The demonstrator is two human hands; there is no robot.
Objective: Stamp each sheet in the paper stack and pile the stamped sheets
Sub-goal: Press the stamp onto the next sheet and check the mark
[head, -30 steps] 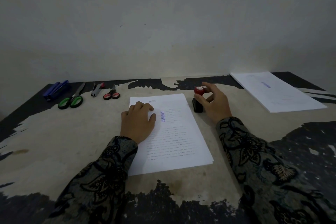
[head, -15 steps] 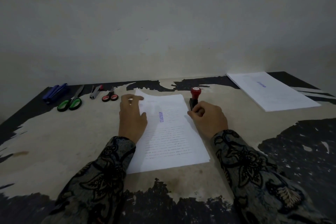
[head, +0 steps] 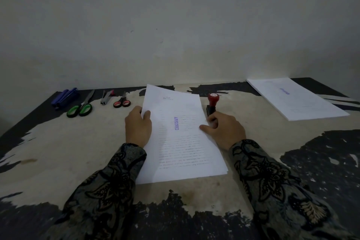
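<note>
Head view shows the stamped top sheet with its far-left corner now lifted off the paper stack, where a second ago it lay flat. The left hand pinches that left edge, thumb on top and fingers beneath. The right hand has let go of the stamp, which stands upright on the bench just beyond it; its fingers are loosely curled and empty, thumb resting on the sheet's right edge. Stamping of this sheet looks done, so the move to the stamped pile, far right, comes next. Long axis runs away from the person, leaning slightly left; the blue mark runs along it. Scissors lie far left
</note>
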